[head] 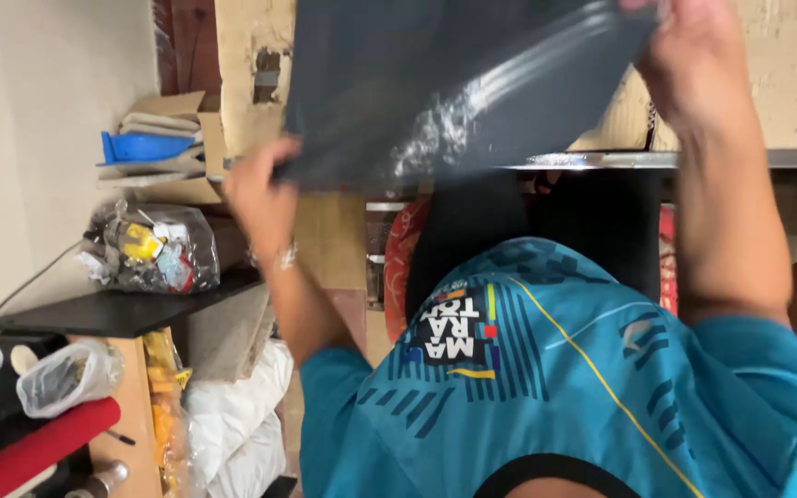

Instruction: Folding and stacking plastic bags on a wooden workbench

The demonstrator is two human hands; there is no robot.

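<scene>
Grey plastic bag [454, 83] between both hands

Pale wall [39, 120], perhaps black shelf [113, 314]

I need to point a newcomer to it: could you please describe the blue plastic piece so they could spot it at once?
Look at the black shelf by the left wall. Above the clear bag of oddments, the blue plastic piece lies in stacked cardboard, the only bright blue thing there.
</scene>
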